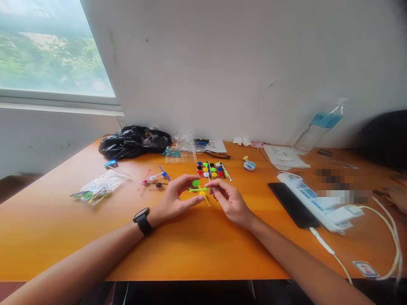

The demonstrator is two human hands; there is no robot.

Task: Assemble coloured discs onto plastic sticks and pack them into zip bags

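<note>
Above the front half of the wooden table, my two hands meet at a small green and yellow plastic assembly [202, 191] made of thin rods and round wheel-like parts. My left hand [174, 199], with a black watch on its wrist, grips its yellow part between thumb and fingers. From the other side, my right hand [230, 200] pinches the end of a green rod; its fingertips partly hide the join. Just beyond the hands lie rows of small coloured wheels [212, 169] with thin rods beside them. Left of these rest similar assembled pieces [154, 179] in red, white, blue and black.
A clear bag of parts [101, 185] lies on the left, with a black plastic bag [133, 142] behind it. On the right are a black phone [294, 204], a white power strip [313, 203] with cables, and a tilted water bottle [319, 129]. Another person's hand [397, 192] shows at far right.
</note>
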